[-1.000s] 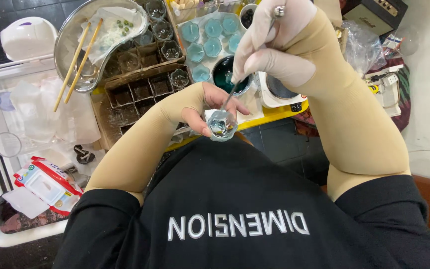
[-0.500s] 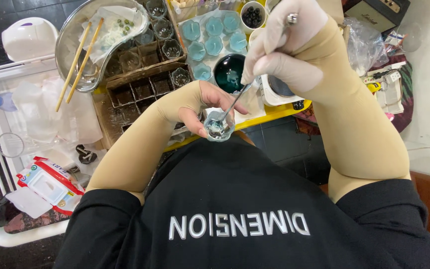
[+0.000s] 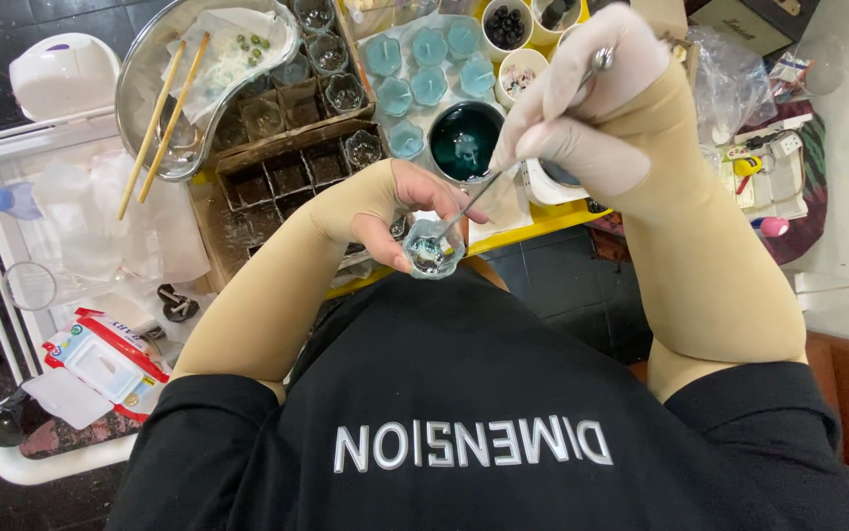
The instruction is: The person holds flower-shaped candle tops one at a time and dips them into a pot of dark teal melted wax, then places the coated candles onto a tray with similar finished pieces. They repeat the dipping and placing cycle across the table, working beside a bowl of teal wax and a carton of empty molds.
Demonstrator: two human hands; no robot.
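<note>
My right hand (image 3: 582,108) wears a thin, smooth, matt glove and pinches a slim shiny metal tool (image 3: 503,167). My left hand (image 3: 400,211) cups a small clear glass cup (image 3: 432,248) — glossy, glinting. At eleven o'clock sits a dull steel bowl (image 3: 144,74) with bare wooden chopsticks (image 3: 164,118) (crumpled paper inside). My sleeves look soft, matt cloth.

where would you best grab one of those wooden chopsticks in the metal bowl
Pinch a wooden chopstick by its lower end, which juts past the rim of the metal bowl over the clear plastic sheet. Come from the bowl's left side: the sticks lean slantwise, their upper tips resting over the white paper inside, so only the outer ends stand free.
</note>
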